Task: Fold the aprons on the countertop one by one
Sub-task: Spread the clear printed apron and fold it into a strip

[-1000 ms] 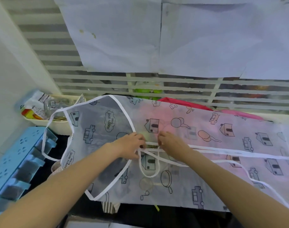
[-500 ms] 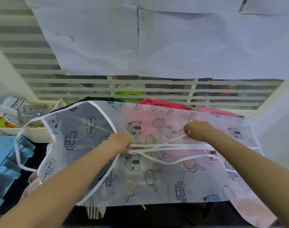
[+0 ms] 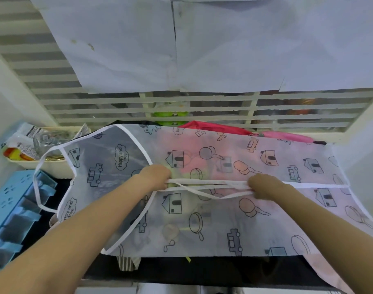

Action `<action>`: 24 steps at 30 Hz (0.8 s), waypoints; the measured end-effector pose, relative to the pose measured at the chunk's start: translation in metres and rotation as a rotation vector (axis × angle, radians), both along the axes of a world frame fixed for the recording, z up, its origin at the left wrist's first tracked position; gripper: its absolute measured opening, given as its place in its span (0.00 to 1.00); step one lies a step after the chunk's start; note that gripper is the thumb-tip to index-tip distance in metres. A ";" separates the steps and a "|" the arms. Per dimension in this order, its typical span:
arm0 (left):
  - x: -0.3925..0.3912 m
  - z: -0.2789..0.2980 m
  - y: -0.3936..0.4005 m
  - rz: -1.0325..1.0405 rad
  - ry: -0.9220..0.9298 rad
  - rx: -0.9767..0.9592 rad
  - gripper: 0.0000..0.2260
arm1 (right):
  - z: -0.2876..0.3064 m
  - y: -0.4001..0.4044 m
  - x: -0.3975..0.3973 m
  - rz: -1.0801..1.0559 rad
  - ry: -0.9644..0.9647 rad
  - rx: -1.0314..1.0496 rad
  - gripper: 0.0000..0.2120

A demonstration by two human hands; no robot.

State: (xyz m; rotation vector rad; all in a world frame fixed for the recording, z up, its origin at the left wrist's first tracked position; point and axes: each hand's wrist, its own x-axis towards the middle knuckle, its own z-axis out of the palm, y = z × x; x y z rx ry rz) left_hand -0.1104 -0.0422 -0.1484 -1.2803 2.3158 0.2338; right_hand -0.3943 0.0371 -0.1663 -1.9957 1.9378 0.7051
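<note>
Head view: left hand (image 3: 154,177) and right hand (image 3: 264,186) both pinching thin white ties (image 3: 208,183) taut over flimsy, slippery apron (image 3: 234,219); best gripped along bound edges.

"Happy and free" printed in cloud shapes on the translucent apron (image 3: 202,219), twice near its bib

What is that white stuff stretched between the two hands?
In the head view, the apron's white ties run from the left hand to the right hand, over the printed apron.

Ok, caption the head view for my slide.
Both hands, left hand and right hand, pinch the white ties taut across the printed apron.
</note>
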 end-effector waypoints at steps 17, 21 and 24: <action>-0.049 0.045 -0.027 -0.128 0.286 -0.259 0.14 | 0.024 -0.036 -0.074 -0.240 -0.107 -0.199 0.19; -0.080 0.048 -0.040 -0.089 0.203 -0.398 0.29 | 0.026 -0.065 -0.082 -0.189 -0.229 -0.269 0.30; -0.093 0.043 -0.052 0.073 0.186 -0.379 0.32 | 0.024 -0.081 -0.090 -0.137 -0.273 -0.255 0.36</action>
